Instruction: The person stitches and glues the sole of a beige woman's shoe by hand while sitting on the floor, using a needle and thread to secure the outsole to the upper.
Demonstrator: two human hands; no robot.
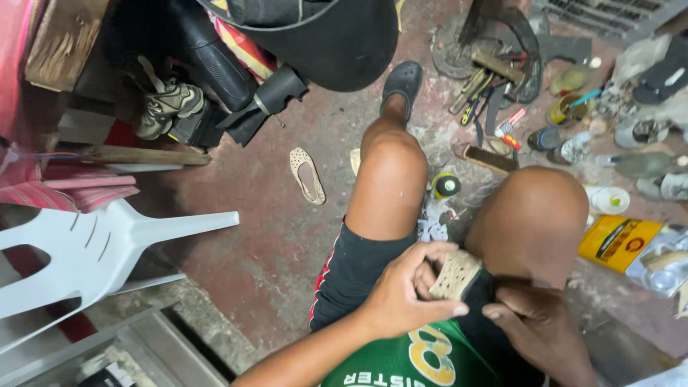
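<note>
We look down on a seated person's lap; the left hand (401, 290) is curled around a beige woven shoe (456, 274), fingers wrapped over its near edge, while the right hand (534, 322) closes on the shoe's dark end from below, thumb pressed along it; both hands are together, clamped on that one shoe, which rests between the bare knees above the black shorts (351, 269). On the red concrete floor (251, 236) a matching beige flat shoe (307, 175) lies alone, sole down, well apart from the hands; beyond the left knee sits a small round tin with a yellow and green lid (446, 185). To the right, just beside the right knee, lies a flat yellow rectangular can (618, 242) with a red and black label, its lettering too small for us to make out; above it stands a white bottle with a green mark (608, 198). Farther off, a litter of hand tools (494, 93) spreads across the floor; a white plastic chair (86, 251) stands at the left.
</note>
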